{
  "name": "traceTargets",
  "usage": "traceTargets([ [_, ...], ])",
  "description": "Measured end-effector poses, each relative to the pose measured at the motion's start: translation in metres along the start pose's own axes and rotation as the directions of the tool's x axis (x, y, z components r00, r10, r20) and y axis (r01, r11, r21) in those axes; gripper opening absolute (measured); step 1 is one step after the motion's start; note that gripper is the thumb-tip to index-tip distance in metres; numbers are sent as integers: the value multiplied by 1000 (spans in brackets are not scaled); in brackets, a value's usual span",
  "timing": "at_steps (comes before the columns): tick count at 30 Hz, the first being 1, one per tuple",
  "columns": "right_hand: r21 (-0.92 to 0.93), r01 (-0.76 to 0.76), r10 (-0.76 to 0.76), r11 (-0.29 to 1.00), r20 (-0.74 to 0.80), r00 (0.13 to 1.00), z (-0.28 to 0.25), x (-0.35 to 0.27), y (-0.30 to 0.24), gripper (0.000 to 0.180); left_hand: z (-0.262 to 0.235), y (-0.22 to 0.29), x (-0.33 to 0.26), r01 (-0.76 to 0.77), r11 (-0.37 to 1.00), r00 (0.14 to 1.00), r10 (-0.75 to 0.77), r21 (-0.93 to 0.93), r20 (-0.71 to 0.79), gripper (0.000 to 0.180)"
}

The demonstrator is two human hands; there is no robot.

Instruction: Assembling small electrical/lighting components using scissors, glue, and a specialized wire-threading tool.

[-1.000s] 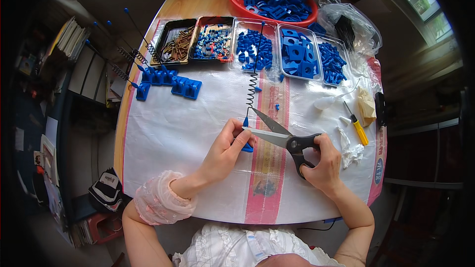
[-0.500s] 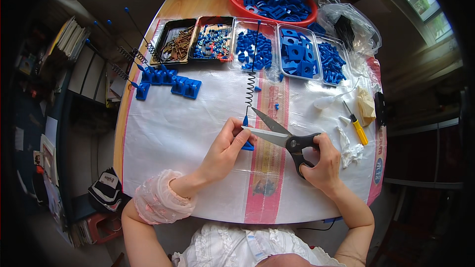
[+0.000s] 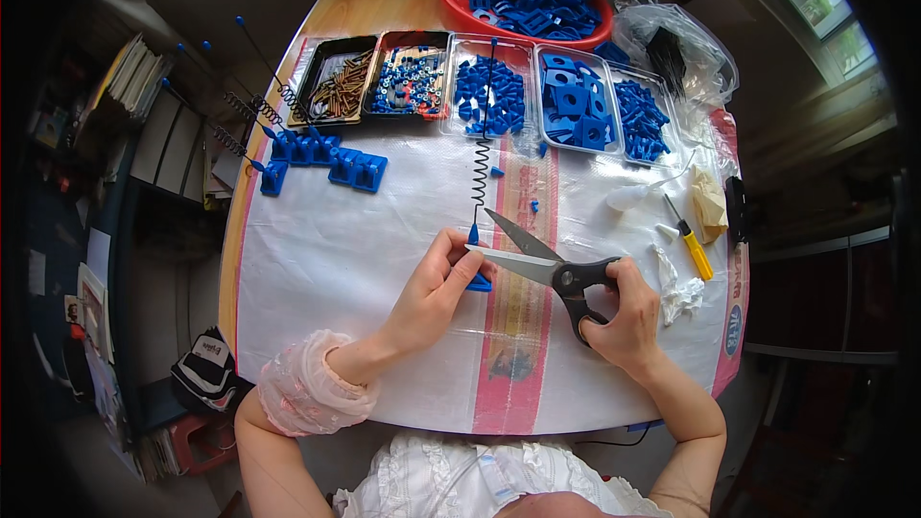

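My left hand [image 3: 429, 290] is closed on a small blue plastic base [image 3: 481, 283], mostly hidden by the fingers. From its blue cone-shaped collar [image 3: 473, 234] a black coil-spring wire [image 3: 481, 173] stretches away from me, with a blue tip over the trays. In my right hand [image 3: 628, 318] are black-handled scissors [image 3: 568, 276], the fingers through and around their loops. The blades are spread apart. One blade's tip reaches my left fingertips beside the collar; the other points up toward the wire. Whether a blade touches the part, I cannot tell.
Trays of brass screws [image 3: 346, 77], nuts [image 3: 411, 84], blue cones [image 3: 489, 91], square plates [image 3: 578, 110] and small blue parts [image 3: 641, 115] line the back. Behind stands a red basin [image 3: 602, 27]. Blue wire-topped assemblies [image 3: 312, 149] sit left; a yellow-handled screwdriver [image 3: 697, 254] lies right.
The whole view has shifted very slightly. Both hands, the scissors and the blue base keep practically the same positions, with the blades still spread.
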State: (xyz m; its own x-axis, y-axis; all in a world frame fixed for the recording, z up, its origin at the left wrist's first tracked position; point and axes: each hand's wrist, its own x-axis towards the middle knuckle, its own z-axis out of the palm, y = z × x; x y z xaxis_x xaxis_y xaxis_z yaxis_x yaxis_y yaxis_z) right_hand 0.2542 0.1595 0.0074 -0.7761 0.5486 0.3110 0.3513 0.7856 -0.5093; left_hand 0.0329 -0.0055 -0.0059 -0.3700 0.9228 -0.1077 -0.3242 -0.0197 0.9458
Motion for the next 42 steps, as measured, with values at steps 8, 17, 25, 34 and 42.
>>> traceTargets([
  [8, -6, 6, -6, 1000, -1, 1000, 0, 0, 0, 50, -1, 1, 0, -31, 999, 999, 30, 23, 22, 17],
  [17, -7, 6, -6, 1000, -5, 1000, 1, 0, 0, 49, 1, 2, -1, -27, 998, 1000, 27, 48, 8, 17],
  [25, -8, 0, 0, 1000, -11, 1000, 0, 0, -1, 49, 0, 3, -1, -32, 997, 999, 30, 73, 20, 16],
  [34, -2, 5, -5, 1000, -3, 1000, 0, 0, 0, 48, -1, 2, -1, -19, 998, 1000, 18, 57, 19, 16],
  [42, -9, 10, -10, 1000, -11, 1000, 2, -1, 1, 49, -1, 1, -1, 15, 1000, 1000, -15, -7, 16, 16],
])
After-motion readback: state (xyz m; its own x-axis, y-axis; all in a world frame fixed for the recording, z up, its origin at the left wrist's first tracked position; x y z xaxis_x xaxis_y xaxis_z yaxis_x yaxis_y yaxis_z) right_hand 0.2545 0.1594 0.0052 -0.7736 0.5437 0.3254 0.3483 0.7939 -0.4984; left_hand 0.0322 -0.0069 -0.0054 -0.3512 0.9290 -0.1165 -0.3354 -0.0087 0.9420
